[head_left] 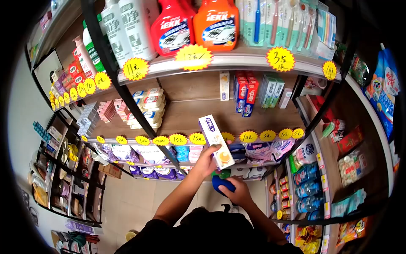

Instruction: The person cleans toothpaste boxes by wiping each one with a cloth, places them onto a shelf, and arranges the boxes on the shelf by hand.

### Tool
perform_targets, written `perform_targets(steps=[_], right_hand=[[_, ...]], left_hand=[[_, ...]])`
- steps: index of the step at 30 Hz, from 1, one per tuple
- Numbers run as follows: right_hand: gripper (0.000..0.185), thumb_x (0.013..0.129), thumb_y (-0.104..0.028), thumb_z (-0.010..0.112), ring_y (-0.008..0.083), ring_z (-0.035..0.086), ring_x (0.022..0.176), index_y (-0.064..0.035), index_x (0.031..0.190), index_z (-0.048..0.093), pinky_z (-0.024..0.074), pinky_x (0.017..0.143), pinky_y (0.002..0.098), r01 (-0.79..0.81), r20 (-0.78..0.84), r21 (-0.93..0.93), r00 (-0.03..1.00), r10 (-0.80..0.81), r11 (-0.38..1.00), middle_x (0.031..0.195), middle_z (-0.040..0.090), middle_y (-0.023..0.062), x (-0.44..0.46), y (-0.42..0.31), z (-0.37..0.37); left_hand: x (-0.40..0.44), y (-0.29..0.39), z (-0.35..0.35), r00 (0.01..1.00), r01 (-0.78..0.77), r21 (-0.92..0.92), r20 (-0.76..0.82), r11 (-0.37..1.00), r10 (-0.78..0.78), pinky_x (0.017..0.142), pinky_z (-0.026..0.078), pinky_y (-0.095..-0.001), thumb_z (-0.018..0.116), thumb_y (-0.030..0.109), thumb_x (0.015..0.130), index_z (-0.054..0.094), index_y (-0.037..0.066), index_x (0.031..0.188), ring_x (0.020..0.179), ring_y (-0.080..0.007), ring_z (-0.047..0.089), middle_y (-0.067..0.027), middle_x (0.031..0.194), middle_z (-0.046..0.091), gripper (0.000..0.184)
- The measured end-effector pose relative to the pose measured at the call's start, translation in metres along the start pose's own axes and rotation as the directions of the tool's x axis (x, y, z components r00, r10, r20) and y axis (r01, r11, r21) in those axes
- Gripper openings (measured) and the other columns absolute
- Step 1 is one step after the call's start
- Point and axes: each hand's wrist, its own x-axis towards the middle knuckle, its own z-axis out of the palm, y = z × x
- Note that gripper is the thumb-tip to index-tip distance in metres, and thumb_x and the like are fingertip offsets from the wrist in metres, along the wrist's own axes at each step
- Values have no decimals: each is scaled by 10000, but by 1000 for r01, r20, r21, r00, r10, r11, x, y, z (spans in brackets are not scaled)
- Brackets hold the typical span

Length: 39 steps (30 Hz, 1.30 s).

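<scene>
Box [212,134], white with orange picture, tilted in left hand [206,162], fingers closed around its lower part; upper end just before shelf [190,111]. Grip off-centre, so box could pivot or slip if its upper end catches shelf edge; yellow price tag [197,138] might get knocked too. Right hand [238,192] grips blue object [221,185], exact kind unclear; being occupied, it might catch dropped box poorly.
</scene>
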Motion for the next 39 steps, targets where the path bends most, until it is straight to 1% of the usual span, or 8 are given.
perform_targets(steps=[6, 11, 16, 18, 23, 31, 34, 39], right_hand=[[421, 896, -304, 725, 292, 700, 962, 15, 1166, 674, 527, 873, 365, -156, 43, 107, 987, 152, 982, 1077, 709, 196, -1, 46, -42], [413, 893, -294, 727, 301, 695, 990, 15, 1161, 677, 521, 895, 368, -165, 86, 131, 984, 154, 978, 1073, 713, 191, 5, 56, -56], [386, 864, -281, 773, 239, 680, 849, 24, 1083, 686, 530, 773, 348, -113, 2, 76, 994, 113, 991, 969, 695, 157, 2, 76, -46], [393, 855, -298, 787, 237, 693, 871, -10, 1106, 694, 540, 786, 345, -44, -41, -24, 998, 43, 999, 971, 710, 151, -4, 99, -31], [403, 853, -338, 784, 248, 697, 866, -16, 1080, 697, 543, 791, 357, -290, 9, 0, 957, 290, 957, 965, 714, 146, 0, 95, -14], [443, 868, -369, 755, 327, 701, 946, -2, 1107, 692, 542, 841, 399, -306, -40, 22, 951, 307, 952, 1028, 709, 197, 38, 90, 10], [446, 867, -379, 758, 331, 701, 952, -5, 1101, 690, 543, 838, 402, -341, -21, 37, 940, 342, 939, 1033, 708, 200, 46, 91, 15], [426, 844, -369, 779, 287, 695, 890, -17, 1072, 707, 541, 802, 374, -314, -45, 27, 948, 315, 949, 974, 711, 157, 52, 103, 29]], left_hand=[[64, -7, 11, 995, -99, 183, 52, 978, 91, 1017, 498, -372, 637, -90, 852, 573, 24, 1247, 1116, -225, 647, -115, 1210, 666, 417], [127, 10, 10, 961, -193, 508, -75, 839, 267, 973, 535, -363, 694, -128, 830, 485, 46, 1307, 1085, -198, 659, -86, 1160, 681, 549], [205, 41, -32, 899, -348, 730, 82, 588, 431, 964, 543, -368, 750, -130, 783, 538, 44, 1250, 1045, -195, 669, -69, 1145, 689, 542], [243, 49, -59, 895, -375, 731, 127, 570, 427, 955, 545, -366, 755, -127, 780, 542, 43, 1252, 1024, -196, 674, -70, 1140, 695, 545], [310, 62, -97, 888, -370, 862, 218, 347, 406, 849, 551, -317, 803, -79, 746, 633, 10, 1144, 928, -163, 687, -77, 1041, 732, 442], [329, 65, -77, 809, -255, 962, 154, 102, 567, 776, 561, -300, 831, -51, 713, 646, 2, 1171, 848, -153, 690, -81, 955, 729, 497], [327, 62, -72, 806, -270, 937, 92, 223, 585, 813, 560, -329, 853, -6, 723, 627, -4, 1128, 898, -183, 684, -102, 988, 722, 464], [346, 55, -99, 745, -268, 949, 96, 164, 661, 775, 550, -314, 859, -9, 699, 621, 11, 1045, 848, -185, 679, -90, 953, 710, 420]])
